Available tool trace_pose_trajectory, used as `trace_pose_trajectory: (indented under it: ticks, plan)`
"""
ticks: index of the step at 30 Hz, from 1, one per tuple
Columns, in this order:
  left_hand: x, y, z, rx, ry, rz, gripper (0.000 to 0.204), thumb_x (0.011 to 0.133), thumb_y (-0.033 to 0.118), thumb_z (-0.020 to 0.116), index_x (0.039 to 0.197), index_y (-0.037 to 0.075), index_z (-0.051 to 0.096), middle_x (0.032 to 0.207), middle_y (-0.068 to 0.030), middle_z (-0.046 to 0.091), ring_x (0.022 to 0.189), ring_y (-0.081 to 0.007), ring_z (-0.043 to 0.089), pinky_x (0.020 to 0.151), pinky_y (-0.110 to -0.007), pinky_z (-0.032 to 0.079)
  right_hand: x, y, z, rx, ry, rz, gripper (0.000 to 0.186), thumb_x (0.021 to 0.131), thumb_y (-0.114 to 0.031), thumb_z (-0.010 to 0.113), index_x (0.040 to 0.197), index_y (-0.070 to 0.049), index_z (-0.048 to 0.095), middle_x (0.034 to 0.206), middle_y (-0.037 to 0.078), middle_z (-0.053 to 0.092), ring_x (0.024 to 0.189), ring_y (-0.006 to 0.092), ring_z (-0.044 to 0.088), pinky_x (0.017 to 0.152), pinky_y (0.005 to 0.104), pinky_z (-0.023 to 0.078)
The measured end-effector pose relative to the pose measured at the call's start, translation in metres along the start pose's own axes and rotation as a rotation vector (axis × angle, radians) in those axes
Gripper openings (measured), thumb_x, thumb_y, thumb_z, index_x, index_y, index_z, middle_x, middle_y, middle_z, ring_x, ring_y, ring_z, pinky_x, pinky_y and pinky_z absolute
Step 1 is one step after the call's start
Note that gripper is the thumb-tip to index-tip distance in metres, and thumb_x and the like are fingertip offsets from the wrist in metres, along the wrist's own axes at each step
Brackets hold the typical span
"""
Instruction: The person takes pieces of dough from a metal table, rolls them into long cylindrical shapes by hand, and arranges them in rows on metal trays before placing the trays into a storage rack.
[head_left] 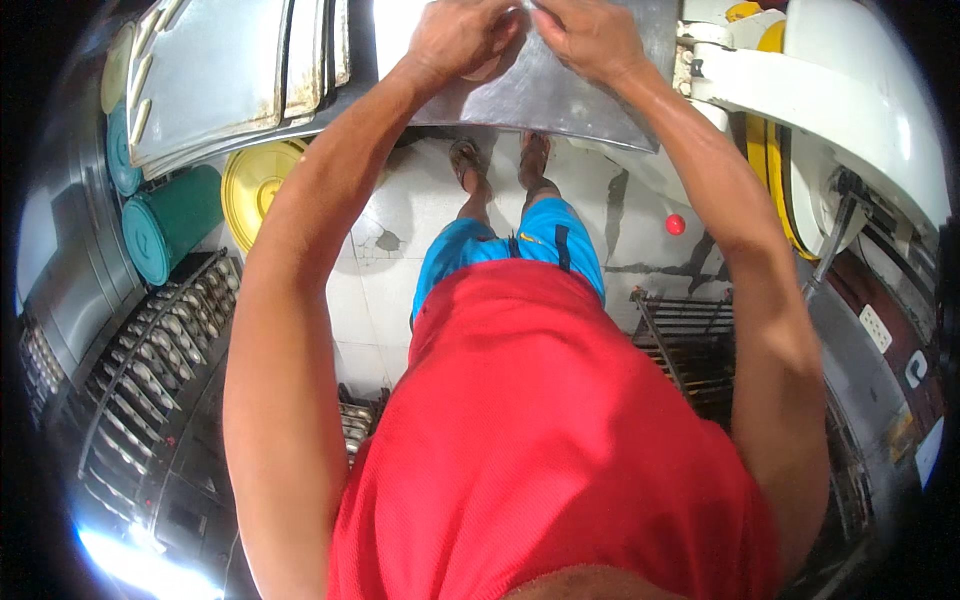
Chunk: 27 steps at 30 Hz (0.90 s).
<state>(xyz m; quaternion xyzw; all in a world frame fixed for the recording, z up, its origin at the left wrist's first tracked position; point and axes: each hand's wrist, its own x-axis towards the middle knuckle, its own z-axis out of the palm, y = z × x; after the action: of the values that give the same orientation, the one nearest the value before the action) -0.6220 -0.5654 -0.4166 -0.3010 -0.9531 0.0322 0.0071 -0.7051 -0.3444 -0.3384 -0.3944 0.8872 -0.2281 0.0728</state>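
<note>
At the top edge of the head view, my left hand (462, 38) and my right hand (592, 40) meet over a shiny metal table (570, 100). The fingers of both are bent and drawn together, thumbs close to each other. A small pale bit shows between the fingertips, cut off by the picture's edge, and I cannot make out what it is. Both forearms reach out straight over the table's near edge. Left of my left hand, flat metal trays (215, 75) with worn brown edges lie overlapped on the table.
A white machine with a rounded body (830, 95) stands at the right. Below the trays are a yellow round lid (262, 190) and a green bin (165, 230). A small red round thing (675, 224) lies on the tiled floor, near a dark metal rack (690, 330).
</note>
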Motion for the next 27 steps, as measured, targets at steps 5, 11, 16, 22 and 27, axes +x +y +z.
trace_pose_trajectory:
  ticks: [5, 11, 16, 22, 27]
  plan:
    - [0.043, -0.017, 0.009, -0.544, 0.333, -0.411, 0.024, 0.096, 0.014, 0.061, 0.114, -0.002, 0.061, 0.097, -0.0202, 0.064, 0.093, -0.0385, 0.064, 0.084, -0.049, 0.052, 0.021, -0.012, -0.005, -0.095, 0.145, -0.173, 0.032, 0.095, -0.031, 0.062, 0.117, -0.008, 0.068, 0.095, 0.021, 0.072, 0.088, 0.0414, 0.068, 0.076, 0.0533, 0.052]
    - [-0.027, 0.036, -0.095, -0.253, 0.275, -0.484, 0.069, 0.097, 0.056, 0.062, 0.146, 0.009, 0.051, 0.137, -0.0145, 0.059, 0.126, -0.0325, 0.055, 0.103, -0.05, 0.046, -0.03, -0.026, -0.02, -0.221, 0.423, -0.391, 0.044, 0.095, -0.034, 0.066, 0.131, -0.01, 0.066, 0.118, 0.013, 0.069, 0.11, 0.034, 0.063, 0.093, 0.0507, 0.05]
    - [-0.003, 0.01, -0.073, -0.511, -0.119, -0.61, 0.073, 0.092, 0.058, 0.067, 0.146, 0.013, 0.05, 0.125, -0.0173, 0.066, 0.112, -0.0367, 0.066, 0.089, -0.051, 0.055, -0.017, -0.012, -0.003, -0.049, 0.128, -0.148, 0.036, 0.094, -0.034, 0.066, 0.12, -0.009, 0.067, 0.102, 0.017, 0.07, 0.095, 0.0392, 0.065, 0.083, 0.0515, 0.05]
    - [0.015, 0.007, -0.057, -0.914, 0.3, -0.421, 0.029, 0.096, 0.009, 0.059, 0.125, 0.003, 0.056, 0.103, -0.0216, 0.065, 0.095, -0.043, 0.063, 0.089, -0.051, 0.051, 0.001, -0.019, 0.003, -0.058, 0.23, -0.09, 0.033, 0.091, -0.033, 0.068, 0.112, -0.008, 0.07, 0.093, 0.018, 0.073, 0.085, 0.0396, 0.068, 0.078, 0.0509, 0.052]
    - [-0.024, 0.031, -0.085, -0.219, 0.437, -0.375, 0.07, 0.092, 0.056, 0.068, 0.146, 0.016, 0.05, 0.114, -0.0183, 0.071, 0.101, -0.0393, 0.07, 0.083, -0.052, 0.056, -0.034, -0.029, -0.01, -0.248, 0.184, -0.149, 0.048, 0.094, -0.041, 0.069, 0.131, -0.012, 0.064, 0.109, 0.013, 0.066, 0.104, 0.0353, 0.061, 0.094, 0.0484, 0.047]
